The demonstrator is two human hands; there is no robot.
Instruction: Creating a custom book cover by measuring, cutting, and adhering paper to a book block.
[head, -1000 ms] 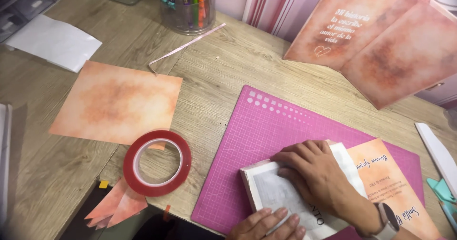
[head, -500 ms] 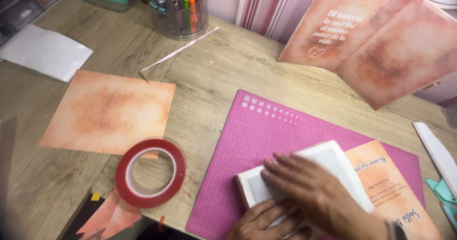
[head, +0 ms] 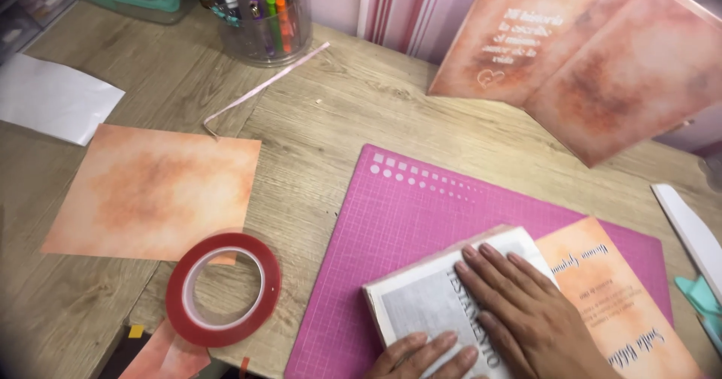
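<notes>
Wooden counter (head: 361, 116) carries a pink mat (head: 421, 221). On it, the right hand (head: 526, 311) presses flat, fingers spread, on a book block (head: 429, 304); the left hand (head: 421, 356) lies open on its near edge, gripping nothing. Just right sits an orange cover (head: 617, 304). Left lie a red tape roll (head: 223, 289) and orange paper (head: 154, 191).

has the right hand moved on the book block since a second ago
Yes. The right hand has slid down and right along the book block; against the pink cutting mat, its fingertips lie farther from the mat's dotted corner.
</notes>
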